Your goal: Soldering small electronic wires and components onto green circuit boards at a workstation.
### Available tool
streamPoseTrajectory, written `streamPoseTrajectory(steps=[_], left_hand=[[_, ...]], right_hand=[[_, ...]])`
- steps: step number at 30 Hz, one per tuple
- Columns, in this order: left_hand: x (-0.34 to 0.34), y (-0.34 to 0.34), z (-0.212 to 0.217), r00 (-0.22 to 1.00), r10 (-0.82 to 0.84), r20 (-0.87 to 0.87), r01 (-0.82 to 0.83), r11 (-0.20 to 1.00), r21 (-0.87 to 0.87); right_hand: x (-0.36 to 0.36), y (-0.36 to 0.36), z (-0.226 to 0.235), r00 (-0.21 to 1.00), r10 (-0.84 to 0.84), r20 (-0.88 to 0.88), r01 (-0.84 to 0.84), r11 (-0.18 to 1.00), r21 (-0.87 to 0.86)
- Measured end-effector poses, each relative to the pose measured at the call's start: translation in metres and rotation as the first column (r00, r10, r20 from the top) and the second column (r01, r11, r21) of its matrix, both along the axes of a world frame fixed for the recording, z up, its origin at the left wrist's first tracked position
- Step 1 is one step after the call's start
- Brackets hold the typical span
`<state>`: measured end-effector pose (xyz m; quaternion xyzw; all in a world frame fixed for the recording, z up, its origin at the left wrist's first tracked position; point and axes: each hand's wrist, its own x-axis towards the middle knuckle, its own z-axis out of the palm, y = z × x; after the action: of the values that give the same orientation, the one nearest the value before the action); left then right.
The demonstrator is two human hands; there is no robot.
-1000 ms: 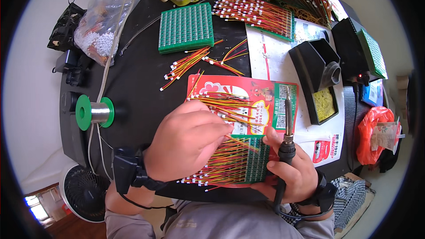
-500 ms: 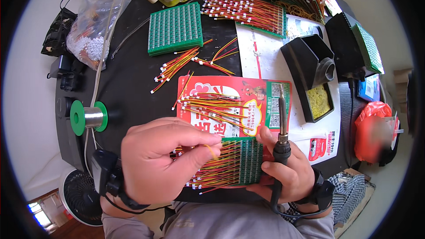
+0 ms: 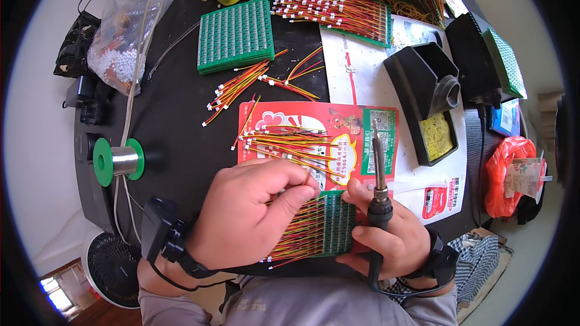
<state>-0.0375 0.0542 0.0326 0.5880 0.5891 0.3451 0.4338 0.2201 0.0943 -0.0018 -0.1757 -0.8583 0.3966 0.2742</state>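
My left hand (image 3: 254,214) pinches a thin wire lead (image 3: 307,178) between thumb and forefinger, at the upper left edge of a green circuit board panel (image 3: 338,223). Most of the lead is hidden by the fingers. Rows of red and yellow wires (image 3: 302,229) run left from the panel, partly under my left hand. My right hand (image 3: 396,238) holds a soldering iron (image 3: 380,205) upright, its tip pointing away from me above the red sheet, while its thumb and fingers lie along the panel's right edge. Loose connector wires (image 3: 296,145) lie on the red printed sheet (image 3: 386,163) just beyond.
A green solder spool (image 3: 119,162) stands left. Beyond lie stacked green panels (image 3: 235,36), more loose wires (image 3: 232,90) and a wired panel (image 3: 338,12). At right are a black iron stand (image 3: 423,84) with yellow sponge (image 3: 439,137) and a red plastic bag (image 3: 507,172).
My left hand has moved right and slightly up, bringing the pinched wire to the panel's edge. The soldering iron has tilted a little to the left in my right hand.
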Motion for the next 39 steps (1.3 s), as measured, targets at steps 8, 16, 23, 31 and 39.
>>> streamPoseTrajectory(steps=[8,16,23,31,39], left_hand=[[0.002,0.011,-0.012,0.978,0.065,-0.197,-0.022,0.978,0.209],[-0.005,0.002,0.008,0.987,0.094,-0.126,-0.055,0.958,0.283],[-0.016,-0.010,0.006,0.986,0.147,0.081,-0.160,0.968,0.191],[-0.001,-0.011,0.005,0.994,0.081,0.075,-0.086,0.994,0.068],[0.002,-0.016,-0.002,0.990,0.066,0.128,-0.074,0.996,0.057]], right_hand=[[-0.001,0.001,0.002,1.000,0.002,0.012,-0.001,1.000,-0.016],[0.002,0.000,0.002,1.000,-0.022,-0.016,0.022,1.000,-0.014],[0.015,0.000,0.008,0.982,-0.189,-0.024,0.191,0.976,0.106],[0.023,0.002,0.009,0.967,-0.243,-0.075,0.254,0.940,0.227],[0.026,0.006,0.004,0.939,-0.263,-0.221,0.299,0.943,0.148]])
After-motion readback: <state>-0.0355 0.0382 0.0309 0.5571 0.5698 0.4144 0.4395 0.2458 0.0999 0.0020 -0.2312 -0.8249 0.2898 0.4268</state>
